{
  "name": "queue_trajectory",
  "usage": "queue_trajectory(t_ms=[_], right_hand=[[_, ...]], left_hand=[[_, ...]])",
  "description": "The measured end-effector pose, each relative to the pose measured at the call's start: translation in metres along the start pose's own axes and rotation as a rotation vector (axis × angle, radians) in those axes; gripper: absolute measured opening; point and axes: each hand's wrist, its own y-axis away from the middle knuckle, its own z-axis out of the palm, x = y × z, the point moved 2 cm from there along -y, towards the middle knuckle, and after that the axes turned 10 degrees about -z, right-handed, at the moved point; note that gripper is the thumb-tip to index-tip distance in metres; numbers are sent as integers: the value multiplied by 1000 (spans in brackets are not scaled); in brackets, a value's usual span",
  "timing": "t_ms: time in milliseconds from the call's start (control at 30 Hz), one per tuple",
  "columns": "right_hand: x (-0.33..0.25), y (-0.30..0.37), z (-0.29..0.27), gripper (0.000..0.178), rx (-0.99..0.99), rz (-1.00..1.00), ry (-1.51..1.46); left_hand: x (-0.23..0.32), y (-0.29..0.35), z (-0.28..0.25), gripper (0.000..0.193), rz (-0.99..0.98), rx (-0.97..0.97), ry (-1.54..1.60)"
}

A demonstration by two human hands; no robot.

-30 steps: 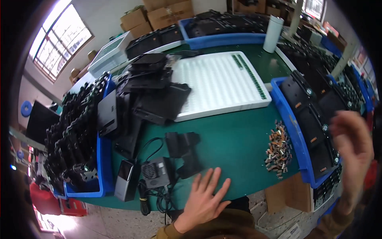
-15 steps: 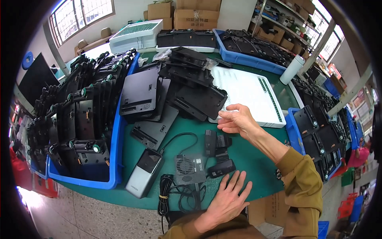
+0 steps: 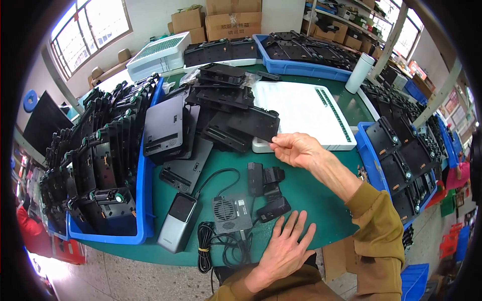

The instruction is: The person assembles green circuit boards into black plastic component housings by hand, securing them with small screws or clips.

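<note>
From my end, the green table [image 3: 311, 200] spreads out under everything. Well left of the grip stands a blue bin [image 3: 144, 200] packed with black panels on edge. Just beyond and right of the grip lies a white tray [image 3: 296, 110]; farther right is a second bin [image 3: 370, 150], blue too, holding more panels. Up and left of the grip, a pile [image 3: 221, 95] of black plates leans unevenly.

My right hand [image 3: 298, 150] has thumb and fingers pinched together on the near right corner of one plate [image 3: 253, 123], which lies at the pile's right side. My left hand [image 3: 283, 253], nearer me than that grip, rests palm down on the table, fingers spread apart.

Below and left of the grip sit a silver power bank [image 3: 173, 231], a vented box [image 3: 231, 213], some black modules [image 3: 273, 188] and a cable coil [image 3: 205, 246]. Right of the grip, past my sleeve, small parts [image 3: 362, 173] peek out, probably a heap, though mostly covered.
</note>
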Motion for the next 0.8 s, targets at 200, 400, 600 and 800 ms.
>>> queue_trajectory(t_ms=[200,400,600,800], right_hand=[[-42,77,-54,17,-133,-93,210],[-58,176,-128,24,-36,-190,551],[-35,186,-158,21,-42,-78,660],[-15,160,-154,22,-97,-38,744]], left_hand=[[-1,-1,-3,68,-23,-15,-16],[-1,2,1,68,-32,-3,9],[-3,6,2,68,-40,57,118],[4,0,-5,75,-44,27,87]])
